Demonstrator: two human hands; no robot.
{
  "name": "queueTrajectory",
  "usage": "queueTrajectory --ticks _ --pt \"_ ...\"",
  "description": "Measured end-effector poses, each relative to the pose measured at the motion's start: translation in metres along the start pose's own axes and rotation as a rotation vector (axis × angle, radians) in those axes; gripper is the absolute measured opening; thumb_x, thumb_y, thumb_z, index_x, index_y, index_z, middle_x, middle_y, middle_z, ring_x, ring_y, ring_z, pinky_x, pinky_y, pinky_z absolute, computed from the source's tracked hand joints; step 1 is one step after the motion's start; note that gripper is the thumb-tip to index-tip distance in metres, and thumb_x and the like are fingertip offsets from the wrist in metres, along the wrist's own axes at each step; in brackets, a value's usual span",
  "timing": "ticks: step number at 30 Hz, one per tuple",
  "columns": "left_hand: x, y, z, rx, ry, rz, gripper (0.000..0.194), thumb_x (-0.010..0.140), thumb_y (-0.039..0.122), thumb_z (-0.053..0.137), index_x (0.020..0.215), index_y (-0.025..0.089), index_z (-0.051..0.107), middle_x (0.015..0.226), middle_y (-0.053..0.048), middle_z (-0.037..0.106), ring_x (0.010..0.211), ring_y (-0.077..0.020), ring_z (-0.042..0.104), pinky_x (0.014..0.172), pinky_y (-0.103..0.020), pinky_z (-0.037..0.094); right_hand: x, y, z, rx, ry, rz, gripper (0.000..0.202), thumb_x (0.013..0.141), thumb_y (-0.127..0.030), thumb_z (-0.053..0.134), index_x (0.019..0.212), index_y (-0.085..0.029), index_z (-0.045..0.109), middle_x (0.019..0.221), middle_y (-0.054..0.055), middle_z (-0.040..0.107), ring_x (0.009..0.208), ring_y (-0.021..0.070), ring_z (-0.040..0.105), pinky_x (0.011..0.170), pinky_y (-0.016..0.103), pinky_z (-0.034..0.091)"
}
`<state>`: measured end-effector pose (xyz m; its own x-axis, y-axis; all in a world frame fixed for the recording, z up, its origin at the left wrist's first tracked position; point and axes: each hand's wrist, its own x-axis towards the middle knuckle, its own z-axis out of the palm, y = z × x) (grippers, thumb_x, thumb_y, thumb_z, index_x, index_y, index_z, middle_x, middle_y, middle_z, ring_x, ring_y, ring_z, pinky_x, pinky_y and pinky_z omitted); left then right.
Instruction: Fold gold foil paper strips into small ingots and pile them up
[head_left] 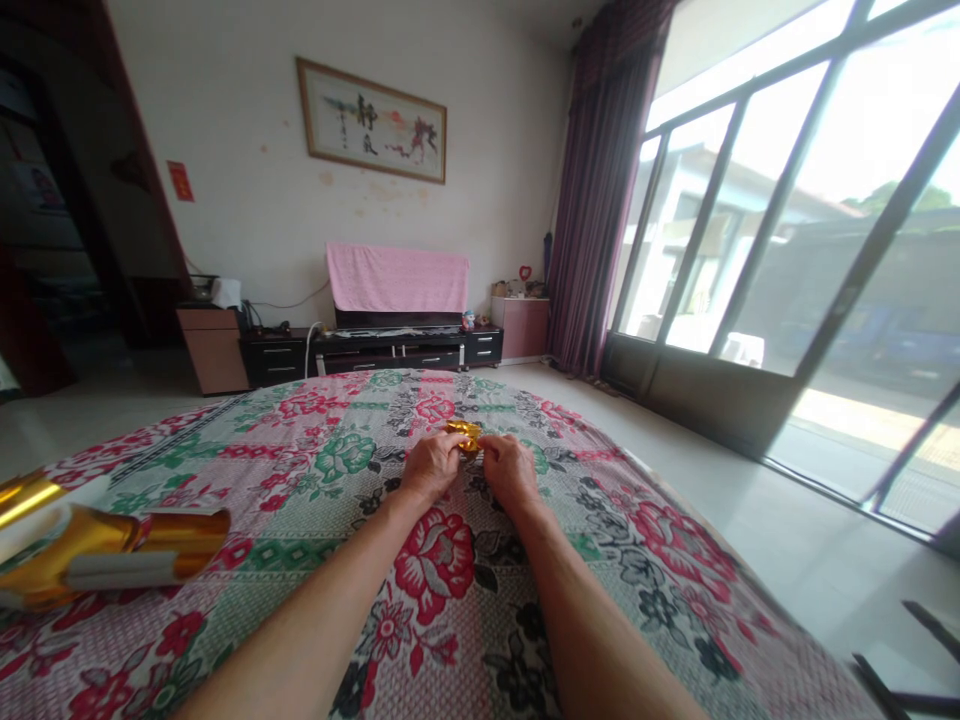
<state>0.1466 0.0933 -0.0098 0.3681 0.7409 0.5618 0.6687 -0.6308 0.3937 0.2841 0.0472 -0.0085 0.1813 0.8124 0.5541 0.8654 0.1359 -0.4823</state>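
Observation:
Both arms reach forward over a flowered tablecloth [442, 570]. Between my hands is a small piece of shiny gold foil [466, 434], bent or folded; its exact shape is too small to tell. The fingers of my left hand [435, 466] pinch its left side. My right hand [510, 468] grips the right side with curled fingers. The foil is just above or on the cloth; I cannot tell which. At the left edge lie larger curled sheets of gold foil paper [97, 545] with white parts, away from both hands.
Beyond the round table stands a low black TV cabinet [390, 355], with a pink cloth [397, 277] draped over the screen. To the right are a purple curtain [600, 200] and large glass doors [765, 220]. Dark chair legs [900, 670] show at the lower right.

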Motion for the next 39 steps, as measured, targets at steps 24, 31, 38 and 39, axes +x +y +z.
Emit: queueTrajectory --ticks 24,31,38,39 --pt "-0.025 -0.006 -0.025 0.226 -0.070 -0.085 0.029 0.076 0.009 0.040 0.089 0.017 0.065 0.090 -0.008 0.062 0.086 -0.0159 0.058 0.081 -0.025 0.044 -0.004 -0.021 -0.010 0.110 -0.037 -0.015 0.018 0.067 -0.015 0.046 0.064 -0.018 0.064 0.064 0.001 0.063 0.059 0.0120 0.054 0.059 0.019 0.037" --pt "-0.070 -0.007 -0.076 0.342 -0.187 -0.109 0.027 0.080 0.013 0.039 0.074 0.017 0.065 0.083 -0.007 0.061 0.077 -0.0154 0.059 0.073 -0.025 0.046 -0.026 -0.062 0.000 0.182 -0.279 -0.453 0.019 0.063 -0.009 0.045 0.063 -0.017 0.062 0.064 0.001 0.061 0.061 0.0107 0.053 0.060 0.018 0.035" --pt "-0.100 -0.007 -0.134 0.343 -0.229 -0.259 0.022 0.070 0.011 0.049 0.077 0.017 0.069 0.081 -0.010 0.068 0.084 -0.0201 0.062 0.077 -0.027 0.046 -0.046 -0.104 0.017 0.083 -0.296 -0.393 0.024 0.070 -0.010 0.044 0.080 -0.017 0.065 0.080 0.005 0.065 0.075 0.0138 0.058 0.070 0.020 0.038" --pt "-0.101 -0.007 -0.143 0.324 -0.179 -0.274 0.024 0.071 0.013 0.048 0.082 0.018 0.069 0.085 -0.009 0.069 0.086 -0.0199 0.062 0.078 -0.027 0.046 -0.050 -0.115 0.020 0.100 -0.308 -0.397 0.024 0.071 -0.011 0.044 0.081 -0.017 0.065 0.081 0.005 0.066 0.076 0.0137 0.058 0.071 0.019 0.038"
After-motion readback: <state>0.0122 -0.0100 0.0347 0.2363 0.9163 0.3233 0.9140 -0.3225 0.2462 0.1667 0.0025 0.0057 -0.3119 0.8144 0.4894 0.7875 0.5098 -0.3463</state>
